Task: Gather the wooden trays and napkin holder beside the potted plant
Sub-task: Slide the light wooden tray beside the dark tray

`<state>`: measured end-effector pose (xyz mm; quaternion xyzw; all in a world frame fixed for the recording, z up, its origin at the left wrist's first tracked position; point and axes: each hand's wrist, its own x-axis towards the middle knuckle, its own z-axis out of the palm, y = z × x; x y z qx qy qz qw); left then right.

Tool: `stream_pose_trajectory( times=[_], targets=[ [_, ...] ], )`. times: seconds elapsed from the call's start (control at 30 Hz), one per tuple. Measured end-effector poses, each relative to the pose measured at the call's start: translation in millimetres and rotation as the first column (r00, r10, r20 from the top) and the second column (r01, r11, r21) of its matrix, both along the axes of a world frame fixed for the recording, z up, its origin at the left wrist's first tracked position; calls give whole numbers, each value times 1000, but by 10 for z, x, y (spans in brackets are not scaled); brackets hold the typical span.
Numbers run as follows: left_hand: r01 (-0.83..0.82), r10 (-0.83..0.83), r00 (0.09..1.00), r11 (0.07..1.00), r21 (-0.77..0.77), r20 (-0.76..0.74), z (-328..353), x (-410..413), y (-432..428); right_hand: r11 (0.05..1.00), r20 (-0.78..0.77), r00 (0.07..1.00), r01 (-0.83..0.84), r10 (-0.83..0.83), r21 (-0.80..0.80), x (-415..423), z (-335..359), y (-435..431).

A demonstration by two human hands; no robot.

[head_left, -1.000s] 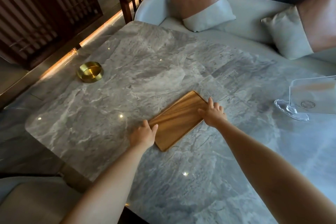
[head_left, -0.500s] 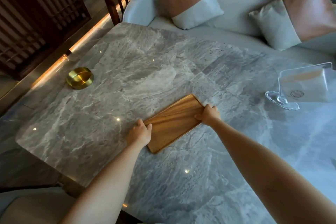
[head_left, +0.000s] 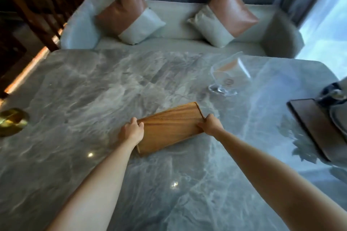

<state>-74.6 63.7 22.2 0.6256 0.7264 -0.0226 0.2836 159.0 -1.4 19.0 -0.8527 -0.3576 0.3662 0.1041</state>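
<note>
On the grey marble table (head_left: 78, 99), the left hand (head_left: 131, 131) and right hand (head_left: 211, 124) each clasp one short end of the light wooden tray (head_left: 170, 125) at mid-table, with the clear napkin holder (head_left: 228, 77) standing farther back to the right.

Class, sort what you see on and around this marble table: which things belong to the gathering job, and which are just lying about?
Belongs to the job:
light wooden tray, held by left hand and right hand
dark wooden tray
clear napkin holder

Just lying about:
brass dish
sofa cushions
</note>
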Motion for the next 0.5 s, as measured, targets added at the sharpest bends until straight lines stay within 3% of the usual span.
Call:
stream_pose_trajectory(
  times=[0.3, 0.5],
  targets=[
    [268, -267, 962, 963, -1, 59, 30, 1480, 7, 959, 17, 959, 281, -281, 31, 1154, 75, -942],
    [469, -467, 881, 883, -16, 75, 12, 2529, -164, 854, -156, 850, 517, -504, 57, 1675, 29, -1585]
  ],
)
